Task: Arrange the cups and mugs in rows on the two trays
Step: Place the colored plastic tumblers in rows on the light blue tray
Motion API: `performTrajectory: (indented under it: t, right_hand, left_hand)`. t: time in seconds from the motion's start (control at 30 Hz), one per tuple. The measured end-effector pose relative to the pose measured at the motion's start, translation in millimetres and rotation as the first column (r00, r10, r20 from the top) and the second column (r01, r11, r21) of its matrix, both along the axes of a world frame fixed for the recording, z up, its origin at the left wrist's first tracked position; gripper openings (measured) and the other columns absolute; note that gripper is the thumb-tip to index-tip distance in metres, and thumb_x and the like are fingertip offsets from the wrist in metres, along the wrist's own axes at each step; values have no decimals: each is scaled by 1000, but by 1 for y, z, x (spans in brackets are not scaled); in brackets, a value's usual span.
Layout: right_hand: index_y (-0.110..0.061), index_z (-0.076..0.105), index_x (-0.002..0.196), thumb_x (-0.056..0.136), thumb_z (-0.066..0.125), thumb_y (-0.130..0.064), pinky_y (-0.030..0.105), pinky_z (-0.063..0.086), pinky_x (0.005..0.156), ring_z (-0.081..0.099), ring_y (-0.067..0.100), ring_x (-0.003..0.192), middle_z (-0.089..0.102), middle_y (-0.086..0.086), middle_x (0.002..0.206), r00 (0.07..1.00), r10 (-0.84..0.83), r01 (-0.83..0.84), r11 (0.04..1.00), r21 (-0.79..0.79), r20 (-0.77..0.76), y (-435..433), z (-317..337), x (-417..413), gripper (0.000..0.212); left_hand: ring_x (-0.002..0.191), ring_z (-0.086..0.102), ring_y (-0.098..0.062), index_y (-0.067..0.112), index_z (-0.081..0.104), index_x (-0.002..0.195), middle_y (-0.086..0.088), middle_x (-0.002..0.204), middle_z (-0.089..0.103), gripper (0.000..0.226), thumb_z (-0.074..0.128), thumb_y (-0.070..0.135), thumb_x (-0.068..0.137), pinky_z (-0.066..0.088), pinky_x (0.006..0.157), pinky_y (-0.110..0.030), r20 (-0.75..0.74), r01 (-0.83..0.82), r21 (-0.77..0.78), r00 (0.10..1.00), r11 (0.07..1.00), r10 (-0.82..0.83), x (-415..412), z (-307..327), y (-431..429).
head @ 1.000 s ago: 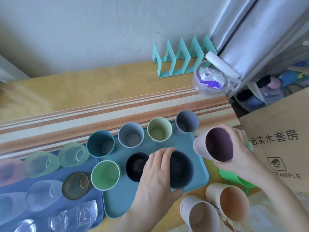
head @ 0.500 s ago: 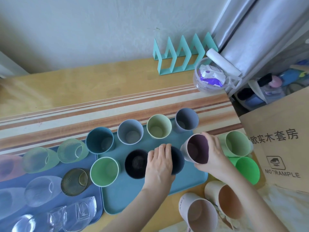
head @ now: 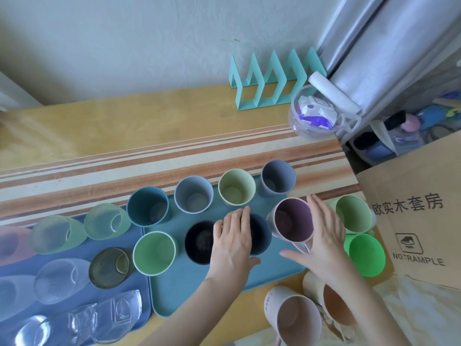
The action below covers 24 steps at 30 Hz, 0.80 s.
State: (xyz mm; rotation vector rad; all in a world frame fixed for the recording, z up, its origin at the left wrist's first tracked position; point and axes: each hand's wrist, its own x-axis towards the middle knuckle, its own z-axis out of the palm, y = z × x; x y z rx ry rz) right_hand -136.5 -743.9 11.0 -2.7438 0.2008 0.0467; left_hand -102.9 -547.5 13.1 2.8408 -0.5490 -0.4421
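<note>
Plastic, light and stiff, the pink mug (head: 293, 222) is cupped at its wall by the right hand (head: 324, 236), while the left hand (head: 233, 239) grips the navy cup (head: 259, 236) by the rim.

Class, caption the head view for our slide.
Left hand steadies a dark cup while right hand sets a pink mug on the teal tray.
</note>
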Motion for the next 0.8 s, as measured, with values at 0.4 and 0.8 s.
performTrajectory:
  t: [0.4, 0.8]
  right_hand:
    - [-16, 40, 132, 57, 73, -59, 43, 9, 109, 32, 24, 125, 58, -1, 120, 991, 129, -133, 984, -121, -43, 71, -16, -2, 93]
    - [-12, 30, 141, 53, 77, -60, 42, 13, 108, 27, 24, 131, 42, 4, 140, 995, 99, -100, 994, -47, -18, 68, -18, -2, 111]
  left_hand:
    - [112, 43, -22, 12, 48, 128, -4, 124, 55, 100, 90, 40, 41, 26, 91, -37, 40, -133, -88, 990, 987, 137, -13, 9, 87]
    - [112, 42, -19, 16, 48, 129, -1, 124, 55, 93, 88, 37, 48, 26, 90, -35, 38, -155, -195, 985, 969, 165, -28, 4, 85]
